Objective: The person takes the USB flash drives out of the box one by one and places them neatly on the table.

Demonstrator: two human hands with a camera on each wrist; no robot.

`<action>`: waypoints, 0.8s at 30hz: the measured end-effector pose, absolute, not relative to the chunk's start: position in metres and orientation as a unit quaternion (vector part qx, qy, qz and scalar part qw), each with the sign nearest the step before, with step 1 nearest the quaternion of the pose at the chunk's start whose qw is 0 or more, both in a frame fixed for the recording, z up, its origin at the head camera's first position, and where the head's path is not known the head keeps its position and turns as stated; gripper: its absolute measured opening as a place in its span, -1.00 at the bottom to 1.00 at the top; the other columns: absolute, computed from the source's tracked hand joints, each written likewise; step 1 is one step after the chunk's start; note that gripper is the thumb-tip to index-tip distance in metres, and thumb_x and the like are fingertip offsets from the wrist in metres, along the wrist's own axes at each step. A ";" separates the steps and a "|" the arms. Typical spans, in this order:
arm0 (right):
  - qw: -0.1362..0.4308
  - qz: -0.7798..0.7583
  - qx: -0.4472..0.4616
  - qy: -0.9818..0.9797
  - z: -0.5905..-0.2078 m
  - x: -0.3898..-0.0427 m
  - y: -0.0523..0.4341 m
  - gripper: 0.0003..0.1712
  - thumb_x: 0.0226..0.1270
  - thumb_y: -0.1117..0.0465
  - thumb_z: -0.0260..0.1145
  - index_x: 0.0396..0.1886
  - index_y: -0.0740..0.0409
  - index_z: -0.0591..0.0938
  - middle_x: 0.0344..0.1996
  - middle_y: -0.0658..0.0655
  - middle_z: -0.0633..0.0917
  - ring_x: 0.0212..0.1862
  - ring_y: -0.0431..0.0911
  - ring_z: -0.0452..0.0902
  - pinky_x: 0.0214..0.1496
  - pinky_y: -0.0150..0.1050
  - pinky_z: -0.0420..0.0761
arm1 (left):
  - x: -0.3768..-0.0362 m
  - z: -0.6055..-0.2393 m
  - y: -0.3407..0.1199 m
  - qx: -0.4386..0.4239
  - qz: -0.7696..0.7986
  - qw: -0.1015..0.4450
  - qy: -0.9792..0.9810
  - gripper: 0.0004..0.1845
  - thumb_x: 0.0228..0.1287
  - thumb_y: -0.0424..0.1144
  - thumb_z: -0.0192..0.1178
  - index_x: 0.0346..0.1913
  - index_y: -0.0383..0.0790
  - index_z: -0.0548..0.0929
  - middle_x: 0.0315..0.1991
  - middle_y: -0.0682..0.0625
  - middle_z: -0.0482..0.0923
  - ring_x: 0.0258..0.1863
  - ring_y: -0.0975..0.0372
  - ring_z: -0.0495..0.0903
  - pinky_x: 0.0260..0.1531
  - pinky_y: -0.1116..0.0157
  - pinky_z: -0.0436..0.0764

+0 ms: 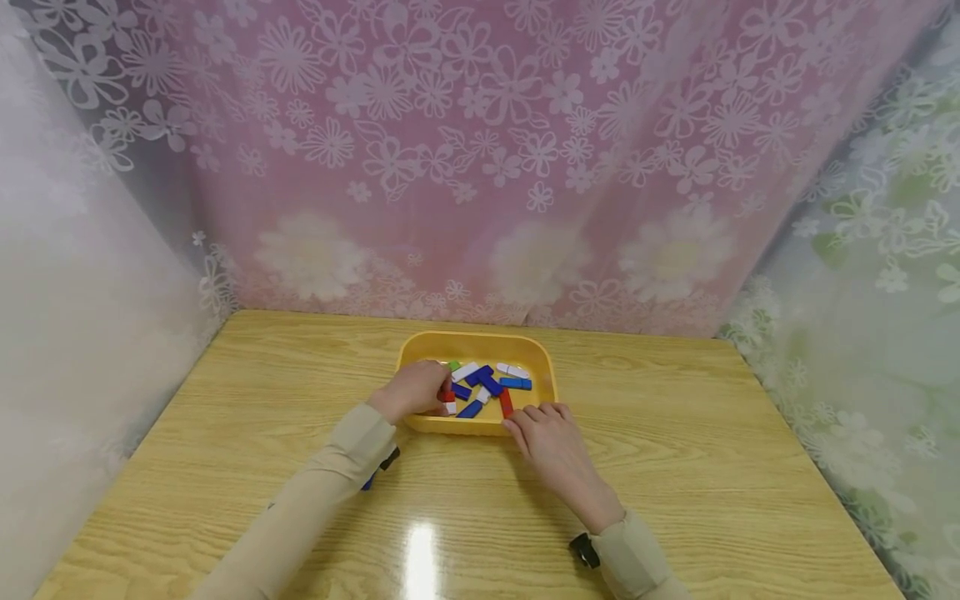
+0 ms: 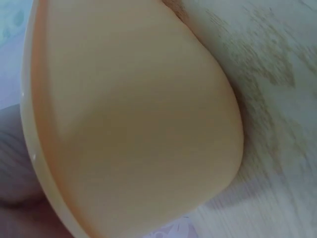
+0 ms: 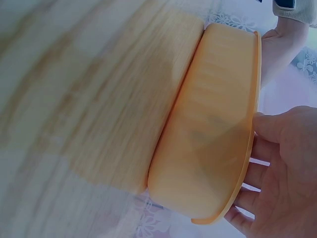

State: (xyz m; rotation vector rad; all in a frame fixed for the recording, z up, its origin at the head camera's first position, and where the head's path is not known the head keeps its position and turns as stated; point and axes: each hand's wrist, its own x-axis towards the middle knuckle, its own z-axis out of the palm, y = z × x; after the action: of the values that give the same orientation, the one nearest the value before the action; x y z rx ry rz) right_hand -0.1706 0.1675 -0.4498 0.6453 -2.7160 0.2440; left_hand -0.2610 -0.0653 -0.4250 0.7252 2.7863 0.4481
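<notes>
A yellow plastic tray (image 1: 472,427) on the table holds small block-like pieces, among them a dark blue piece (image 1: 490,382), a long red piece (image 1: 506,403) and a white piece (image 1: 466,372). My left hand (image 1: 415,388) reaches over its left side, fingertips down at a small red piece (image 1: 448,397) with white beside it. Whether they pinch it cannot be made out. In the left wrist view the tray wall hides most of that hand. My right hand (image 1: 553,442) grips the front right rim, thumb and fingers over the edge (image 3: 253,144).
The wooden table (image 1: 675,467) extends around the tray. A small blue object (image 1: 368,482) is partly hidden by the left forearm. A pink flowered curtain (image 1: 480,167) hangs behind the table, with pale cloths at both sides.
</notes>
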 end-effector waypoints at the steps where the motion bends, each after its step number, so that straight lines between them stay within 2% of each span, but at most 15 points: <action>1: 0.167 0.086 0.227 -0.956 -0.450 -0.171 0.167 -0.75 0.52 0.04 0.25 -0.33 0.06 0.70 -0.44 0.00 0.69 -0.25 0.02 0.58 0.14 0.07 0.50 | -0.261 -0.426 -0.066 0.246 0.155 0.113 0.950 -0.72 0.12 -0.20 0.54 -0.29 -0.22 0.62 -0.44 0.05 0.52 -0.42 0.23 0.44 -0.31 0.26 0.49; 7: 0.165 0.084 0.225 -0.957 -0.449 -0.171 0.165 -0.74 0.52 0.04 0.24 -0.34 0.05 0.70 -0.44 -0.01 0.69 -0.25 0.02 0.58 0.15 0.08 0.50 | -0.262 -0.430 -0.067 0.240 0.177 0.109 0.948 -0.86 0.27 -0.22 0.43 -0.25 -0.17 0.68 -0.35 0.05 0.64 -0.36 0.22 0.57 -0.19 0.19 0.60; 10: 0.166 0.086 0.225 -0.956 -0.449 -0.170 0.165 -0.74 0.52 0.04 0.25 -0.33 0.05 0.70 -0.44 -0.01 0.69 -0.25 0.02 0.58 0.16 0.08 0.50 | -0.262 -0.432 -0.066 0.238 0.185 0.101 0.948 -0.93 0.37 -0.24 0.33 -0.22 -0.16 0.70 -0.34 0.04 0.67 -0.37 0.23 0.58 -0.20 0.20 0.60; 17: 0.169 0.090 0.223 -0.956 -0.450 -0.170 0.165 -0.75 0.51 0.05 0.25 -0.34 0.05 0.71 -0.44 0.00 0.69 -0.26 0.02 0.57 0.15 0.08 0.48 | -0.258 -0.426 -0.068 0.233 0.259 0.066 0.935 -0.78 0.47 -0.29 0.20 0.09 -0.21 0.67 -0.24 -0.05 0.73 -0.44 0.27 0.60 -0.40 0.30 0.56; 19: 0.170 0.091 0.222 -0.956 -0.451 -0.170 0.165 -0.75 0.51 0.05 0.26 -0.33 0.05 0.71 -0.43 0.00 0.70 -0.25 0.02 0.57 0.15 0.07 0.48 | -0.255 -0.421 -0.070 0.228 0.288 0.055 0.929 -0.75 0.47 -0.30 0.21 0.14 -0.18 0.66 -0.21 -0.06 0.74 -0.39 0.24 0.65 -0.38 0.29 0.59; 24: 0.177 0.089 0.225 -0.954 -0.452 -0.169 0.166 -0.77 0.51 0.05 0.26 -0.33 0.04 0.71 -0.42 -0.01 0.70 -0.25 0.01 0.57 0.15 0.07 0.49 | -0.245 -0.410 -0.077 0.209 0.331 0.032 0.920 -0.79 0.46 -0.26 0.23 0.08 -0.13 0.68 -0.19 -0.01 0.73 -0.25 0.19 0.72 -0.21 0.21 0.67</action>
State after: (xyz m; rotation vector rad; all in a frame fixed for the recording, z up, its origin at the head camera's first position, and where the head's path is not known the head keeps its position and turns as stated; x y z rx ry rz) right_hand -0.1694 0.1663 -0.4517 0.6381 -2.6991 0.2510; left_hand -0.2449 -0.0775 -0.4103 0.6424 2.8315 1.0193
